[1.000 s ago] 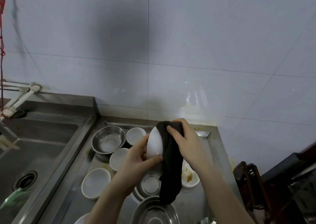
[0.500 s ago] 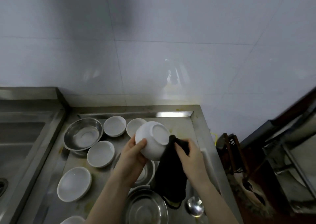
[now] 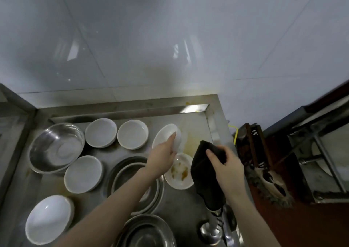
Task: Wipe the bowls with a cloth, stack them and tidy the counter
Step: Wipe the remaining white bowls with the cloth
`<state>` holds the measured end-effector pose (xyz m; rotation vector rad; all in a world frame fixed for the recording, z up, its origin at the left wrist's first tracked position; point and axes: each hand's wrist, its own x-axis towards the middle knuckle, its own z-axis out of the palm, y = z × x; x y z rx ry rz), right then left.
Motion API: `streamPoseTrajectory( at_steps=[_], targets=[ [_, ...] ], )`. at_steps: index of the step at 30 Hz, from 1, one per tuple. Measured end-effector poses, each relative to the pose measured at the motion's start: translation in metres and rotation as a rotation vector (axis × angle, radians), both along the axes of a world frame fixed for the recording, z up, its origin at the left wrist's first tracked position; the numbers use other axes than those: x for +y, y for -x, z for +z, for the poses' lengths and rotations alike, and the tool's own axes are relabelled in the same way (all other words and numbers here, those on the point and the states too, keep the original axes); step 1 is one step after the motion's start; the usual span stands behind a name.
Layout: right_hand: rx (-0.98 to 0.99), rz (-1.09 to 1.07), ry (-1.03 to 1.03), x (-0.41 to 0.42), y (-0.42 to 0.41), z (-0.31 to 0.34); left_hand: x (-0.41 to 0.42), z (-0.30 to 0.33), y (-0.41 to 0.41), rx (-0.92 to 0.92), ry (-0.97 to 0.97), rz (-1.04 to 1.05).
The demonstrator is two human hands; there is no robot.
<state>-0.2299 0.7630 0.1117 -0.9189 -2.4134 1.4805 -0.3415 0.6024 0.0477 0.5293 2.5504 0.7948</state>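
Left hand [image 3: 163, 155] holding wiped white bowl [image 3: 167, 138] tilted over back right of counter [image 3: 190, 133], fingers on its inner wall, thumb hidden beneath. Am judging this as set-down step, beside back-row bowls [image 3: 116, 133]. Right hand [image 3: 225, 166] gripping dark cloth [image 3: 204, 182], fingers curled round its bunched top, rest hanging. Next: reaching for stained bowl [image 3: 179, 171] just beneath left hand; sauce smears needing firm wiping.
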Motion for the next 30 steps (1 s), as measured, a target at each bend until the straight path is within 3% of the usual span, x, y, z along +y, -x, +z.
streamPoseTrajectory(
  at_steps=[6,10,17,23,30],
  targets=[
    [-0.051,-0.039,0.114,0.019,0.012,-0.028,0.016,-0.023,0.046,0.046,0.287,-0.212],
    [-0.067,-0.021,0.134,0.021,0.017,-0.034,0.016,-0.041,0.058,0.145,0.373,-0.358],
    [-0.024,0.017,0.288,0.018,0.013,-0.028,0.010,-0.059,0.055,-0.004,0.165,-0.262],
    [-0.019,-0.010,0.346,0.007,-0.010,-0.023,-0.017,-0.058,0.013,0.193,-0.169,-0.030],
    [0.026,-0.007,0.403,-0.002,-0.024,-0.011,-0.020,-0.081,0.014,0.270,-0.022,-0.248]
  ],
)
